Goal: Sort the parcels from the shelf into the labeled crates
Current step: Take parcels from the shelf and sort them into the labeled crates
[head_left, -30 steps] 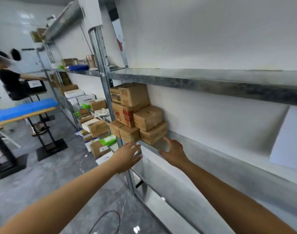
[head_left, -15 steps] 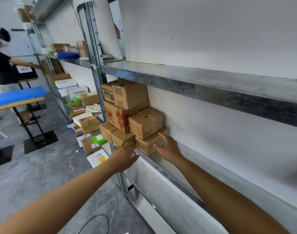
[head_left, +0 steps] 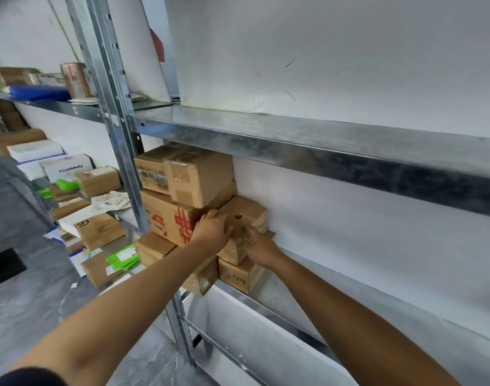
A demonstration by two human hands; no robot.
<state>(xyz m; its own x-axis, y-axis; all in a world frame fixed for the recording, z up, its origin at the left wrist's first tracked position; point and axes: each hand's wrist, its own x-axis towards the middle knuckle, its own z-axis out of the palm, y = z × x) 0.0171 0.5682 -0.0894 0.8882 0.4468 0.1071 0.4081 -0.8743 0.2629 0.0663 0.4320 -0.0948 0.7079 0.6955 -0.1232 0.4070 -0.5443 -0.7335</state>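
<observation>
Parcel (head_left: 249, 213) gripped by left hand (head_left: 210, 229) and right hand (head_left: 262, 250), hemmed by red-taped box (head_left: 165, 218).

Plain brown parcel (head_left: 245, 215), red-printed brown box (head_left: 168, 218), bright green packets (head_left: 124, 257), grey metal shelf (head_left: 294, 140).

Bare left hand (head_left: 210, 232) and right hand (head_left: 262, 250) on bare forearms. A dark, near-black sleeve (head_left: 23, 377) covers the left upper arm, at seven o'clock in view.
</observation>
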